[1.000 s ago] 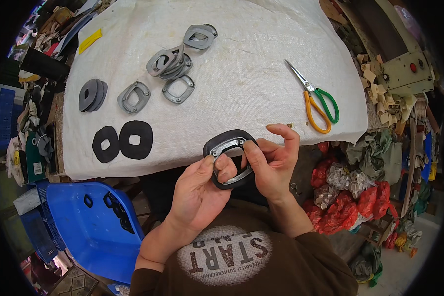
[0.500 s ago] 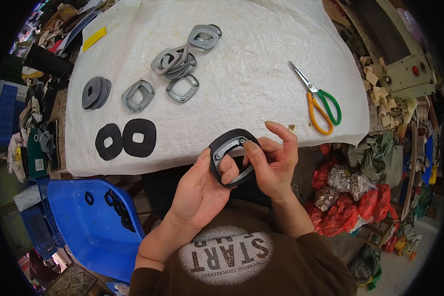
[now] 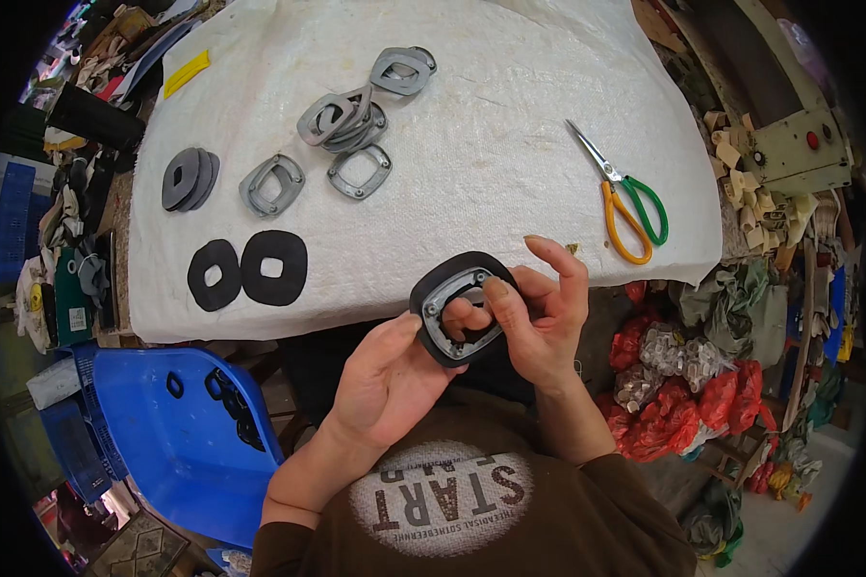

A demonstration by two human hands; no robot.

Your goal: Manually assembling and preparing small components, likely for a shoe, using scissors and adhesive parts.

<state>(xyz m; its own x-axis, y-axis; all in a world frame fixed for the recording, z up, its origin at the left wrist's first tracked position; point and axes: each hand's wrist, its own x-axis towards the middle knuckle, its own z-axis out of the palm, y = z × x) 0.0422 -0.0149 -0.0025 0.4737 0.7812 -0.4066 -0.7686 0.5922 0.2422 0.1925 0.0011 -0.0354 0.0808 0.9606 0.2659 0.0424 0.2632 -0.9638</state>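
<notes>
Between my two hands, at the near edge of the table, is a grey metal frame (image 3: 437,297) with a black foam pad (image 3: 470,261) around its outer rim. My left hand (image 3: 387,373) grips it from the left, fingers behind and some showing through the central opening. My right hand (image 3: 547,322) pinches the right side, thumb pressed on the metal face, index finger raised. Farther off lie a loose metal frame (image 3: 360,173), another frame (image 3: 271,186) and a pile of frames (image 3: 329,120). Two black foam pads (image 3: 215,276) lie side by side at the left, below a stack of grey pads (image 3: 189,180).
Scissors (image 3: 620,207) with one orange and one green handle lie open on the white table cover (image 3: 510,144). A yellow strip (image 3: 186,74) is at the far left. Below the table stand a blue tub (image 3: 164,433) with black rings and, at right, red plastic bags (image 3: 654,413).
The frame and pad have turned slightly in my hands. My left fingers have shifted within the opening, and the right thumb has moved a little along the metal.
</notes>
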